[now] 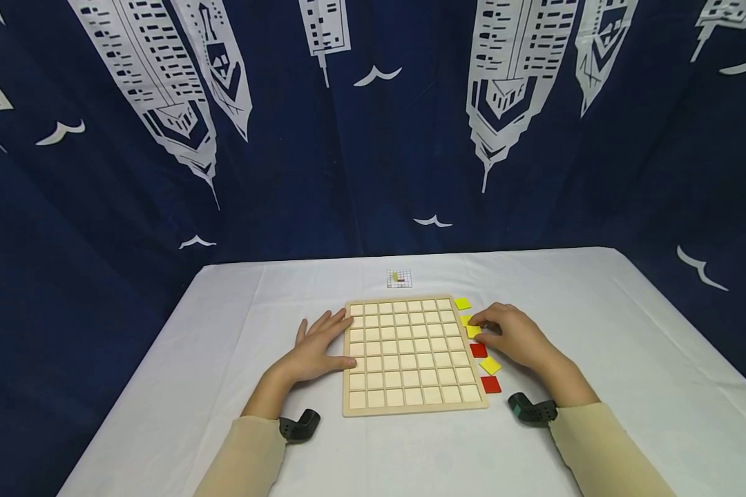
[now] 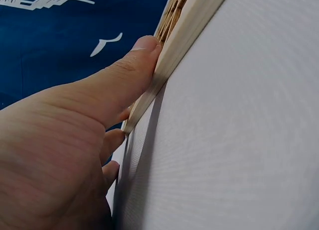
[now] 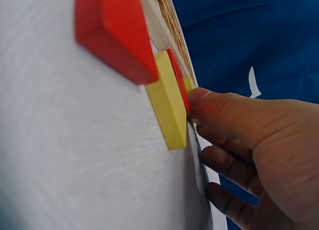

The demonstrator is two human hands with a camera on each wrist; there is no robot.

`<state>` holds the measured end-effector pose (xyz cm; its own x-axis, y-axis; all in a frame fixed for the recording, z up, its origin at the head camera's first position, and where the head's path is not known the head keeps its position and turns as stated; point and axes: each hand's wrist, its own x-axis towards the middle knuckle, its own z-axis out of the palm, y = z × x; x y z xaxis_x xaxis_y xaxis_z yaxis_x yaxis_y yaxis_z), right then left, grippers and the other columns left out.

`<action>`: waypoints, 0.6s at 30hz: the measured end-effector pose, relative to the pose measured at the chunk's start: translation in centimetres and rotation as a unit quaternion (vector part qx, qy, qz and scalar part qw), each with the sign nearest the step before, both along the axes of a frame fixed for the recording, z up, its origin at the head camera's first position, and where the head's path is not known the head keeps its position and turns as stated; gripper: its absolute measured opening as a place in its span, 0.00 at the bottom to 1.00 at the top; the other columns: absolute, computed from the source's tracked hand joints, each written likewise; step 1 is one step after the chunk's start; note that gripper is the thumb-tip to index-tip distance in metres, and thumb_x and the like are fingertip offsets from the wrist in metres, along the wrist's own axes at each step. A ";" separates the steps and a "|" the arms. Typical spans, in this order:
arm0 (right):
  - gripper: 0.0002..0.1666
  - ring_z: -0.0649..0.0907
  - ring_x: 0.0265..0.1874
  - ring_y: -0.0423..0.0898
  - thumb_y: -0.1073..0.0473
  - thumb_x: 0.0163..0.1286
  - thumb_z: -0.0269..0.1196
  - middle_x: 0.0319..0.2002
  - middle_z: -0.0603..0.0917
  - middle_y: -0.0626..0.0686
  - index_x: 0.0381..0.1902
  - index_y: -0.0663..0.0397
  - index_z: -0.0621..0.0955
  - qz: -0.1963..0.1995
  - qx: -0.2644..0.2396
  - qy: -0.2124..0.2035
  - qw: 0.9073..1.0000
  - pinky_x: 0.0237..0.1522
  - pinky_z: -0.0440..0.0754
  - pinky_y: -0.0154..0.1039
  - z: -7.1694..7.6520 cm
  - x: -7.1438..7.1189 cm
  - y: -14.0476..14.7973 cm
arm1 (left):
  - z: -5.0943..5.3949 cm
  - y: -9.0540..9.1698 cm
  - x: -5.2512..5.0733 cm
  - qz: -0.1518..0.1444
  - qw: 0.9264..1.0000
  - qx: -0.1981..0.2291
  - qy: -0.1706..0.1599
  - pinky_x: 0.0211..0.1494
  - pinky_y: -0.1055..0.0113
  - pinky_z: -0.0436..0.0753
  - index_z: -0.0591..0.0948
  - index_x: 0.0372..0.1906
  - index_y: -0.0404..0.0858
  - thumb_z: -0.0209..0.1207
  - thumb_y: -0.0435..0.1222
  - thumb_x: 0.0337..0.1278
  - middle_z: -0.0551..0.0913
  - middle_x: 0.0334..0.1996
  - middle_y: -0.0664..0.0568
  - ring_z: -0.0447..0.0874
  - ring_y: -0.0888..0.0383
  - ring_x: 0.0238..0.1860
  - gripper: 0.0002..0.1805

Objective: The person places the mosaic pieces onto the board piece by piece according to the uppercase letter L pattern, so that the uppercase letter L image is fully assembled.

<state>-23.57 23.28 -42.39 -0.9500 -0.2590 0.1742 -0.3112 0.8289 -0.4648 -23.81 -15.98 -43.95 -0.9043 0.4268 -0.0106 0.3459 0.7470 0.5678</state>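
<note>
A wooden grid board [image 1: 415, 413] lies flat on the table. My left hand [image 1: 313, 355] rests on the board's left edge, fingers spread and thumb over the rim; in the left wrist view the thumb [image 2: 134, 65] presses the frame. Beside the board's right edge, my right hand [image 1: 516, 335] pinches a yellow square tile [image 1: 474, 332] between thumb and index finger. Another yellow tile [image 1: 465, 319] lies partly under the index finger. Nearer me are a red tile [image 1: 479, 351], a turned yellow tile [image 1: 490, 366] and a second red tile [image 1: 491, 384].
One more yellow tile [image 1: 463, 304] lies by the board's far right corner. Behind the board is a small printed grid card [image 1: 399, 279] with yellow and red marks. A white cloth [image 1: 628, 331] covers the table; a dark blue patterned curtain [image 1: 360, 152] hangs behind.
</note>
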 end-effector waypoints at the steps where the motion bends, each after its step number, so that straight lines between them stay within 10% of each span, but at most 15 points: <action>1: 0.12 0.76 0.38 0.44 0.60 0.62 0.71 0.40 0.84 0.49 0.45 0.51 0.87 0.001 -0.001 0.000 1.000 0.43 0.77 0.43 0.0 0.0 0.0 | 0.0 0.0 0.0 0.000 1.000 0.000 -0.001 0.78 0.34 0.27 0.63 0.77 0.46 0.70 0.53 0.52 0.51 0.81 0.52 0.40 0.43 0.82 0.48; 18: 0.13 0.79 0.39 0.45 0.59 0.63 0.70 0.45 0.84 0.50 0.47 0.51 0.86 0.002 -0.018 -0.006 1.000 0.44 0.79 0.43 0.1 0.0 -0.6 | -0.1 -0.1 0.0 -0.001 1.000 -0.002 -0.002 0.78 0.35 0.26 0.62 0.77 0.46 0.69 0.54 0.54 0.51 0.81 0.52 0.39 0.45 0.83 0.48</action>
